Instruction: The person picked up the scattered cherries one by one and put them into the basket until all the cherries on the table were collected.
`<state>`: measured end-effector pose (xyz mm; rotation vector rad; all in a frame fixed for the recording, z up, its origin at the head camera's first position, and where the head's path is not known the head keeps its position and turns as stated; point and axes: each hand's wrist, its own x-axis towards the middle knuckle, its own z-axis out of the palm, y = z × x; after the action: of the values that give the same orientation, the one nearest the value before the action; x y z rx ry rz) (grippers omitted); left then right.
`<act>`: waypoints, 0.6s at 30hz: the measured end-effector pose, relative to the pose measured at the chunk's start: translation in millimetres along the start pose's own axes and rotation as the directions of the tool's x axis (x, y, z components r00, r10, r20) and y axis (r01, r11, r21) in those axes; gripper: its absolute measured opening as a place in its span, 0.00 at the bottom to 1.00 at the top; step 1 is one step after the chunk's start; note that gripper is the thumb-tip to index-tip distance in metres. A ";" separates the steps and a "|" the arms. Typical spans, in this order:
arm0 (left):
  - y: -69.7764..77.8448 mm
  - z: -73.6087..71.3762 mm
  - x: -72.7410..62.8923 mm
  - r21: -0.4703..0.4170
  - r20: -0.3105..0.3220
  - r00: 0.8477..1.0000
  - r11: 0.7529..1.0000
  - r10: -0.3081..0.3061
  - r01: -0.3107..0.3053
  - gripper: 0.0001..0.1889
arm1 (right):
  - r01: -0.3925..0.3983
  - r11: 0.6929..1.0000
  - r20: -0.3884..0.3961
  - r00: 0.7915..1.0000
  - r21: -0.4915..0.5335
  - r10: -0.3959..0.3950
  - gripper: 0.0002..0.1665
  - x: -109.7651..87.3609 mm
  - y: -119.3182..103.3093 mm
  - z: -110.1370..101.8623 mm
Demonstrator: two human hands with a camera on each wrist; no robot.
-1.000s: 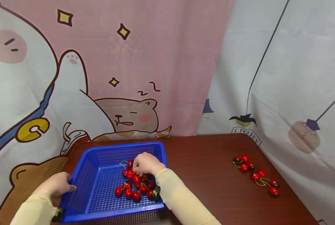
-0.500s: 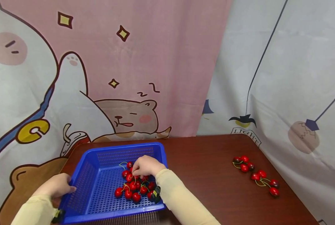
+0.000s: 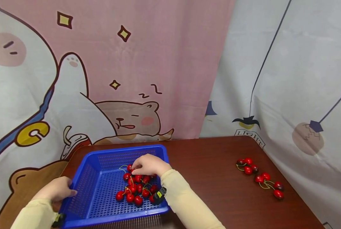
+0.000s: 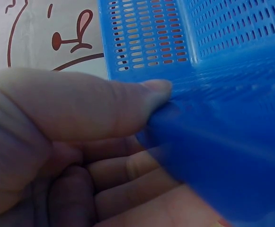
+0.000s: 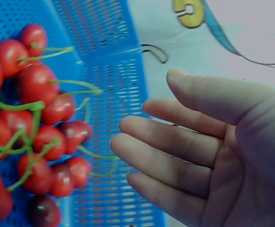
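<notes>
A blue plastic basket (image 3: 101, 197) with slotted walls stands on the left of the table. My left hand (image 3: 53, 190) grips its left rim, thumb over the wall and fingers beneath, as the left wrist view also shows. Red cherries (image 3: 138, 200) with green stems lie heaped in the basket's right half. Over the far part of this heap hovers my right hand (image 3: 150, 165). In the right wrist view the right hand (image 5: 189, 137) has its fingers extended and thumb apart, holding nothing, while cherries (image 5: 35, 85) lie to its left.
Two clusters of cherries, one farther back (image 3: 247, 166) and one nearer (image 3: 269, 184), lie on the brown table (image 3: 205, 178) at the right. A cartoon-printed curtain (image 3: 182, 79) hangs behind the table and along its right side.
The right hand has let go of cherry stems and its fingers have spread as it rose slightly. Cherries beneath it have settled into the heap. The left hand stays on the rim.
</notes>
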<state>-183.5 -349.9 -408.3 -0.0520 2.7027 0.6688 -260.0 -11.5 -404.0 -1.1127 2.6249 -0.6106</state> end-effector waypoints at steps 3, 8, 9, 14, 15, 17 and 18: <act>-2.0 -1.5 2.1 -0.021 0.033 0.999 0.999 -0.027 0.028 0.14 | 0.012 1.000 -0.021 1.000 0.019 -0.012 0.18 -4.4 -2.2 -9.0; -2.2 -3.2 -0.3 0.016 0.026 1.000 1.000 -0.004 0.003 0.13 | 0.031 0.995 -0.056 0.998 0.090 -0.026 0.21 -16.9 -9.1 -28.0; -2.4 -3.1 -0.8 0.022 0.017 1.000 1.000 0.003 -0.004 0.12 | 0.039 0.994 -0.062 0.998 0.104 -0.033 0.21 -19.9 -10.2 -31.8; -4.0 -3.1 -0.9 0.024 0.010 1.000 1.000 0.005 -0.005 0.12 | 0.065 0.986 -0.087 0.995 0.151 -0.052 0.27 -37.8 -10.8 -50.2; -4.3 -3.1 -0.6 0.018 0.012 1.000 1.000 -0.002 0.002 0.12 | 0.071 0.985 -0.097 0.994 0.155 -0.057 0.29 -41.6 -9.5 -53.5; -5.3 -3.1 -0.1 0.021 0.013 1.000 1.000 0.001 -0.001 0.12 | 0.085 0.983 -0.121 0.991 0.162 -0.066 0.31 -49.9 -5.9 -60.2; -5.6 -3.1 -0.1 0.022 0.013 1.000 1.000 -0.001 0.001 0.12 | 0.088 0.982 -0.134 0.989 0.168 -0.066 0.32 -54.7 -3.7 -63.1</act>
<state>-183.8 -356.3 -408.2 -0.0431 2.6965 0.6366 -242.8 43.9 -343.9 -1.1616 2.5818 -0.9370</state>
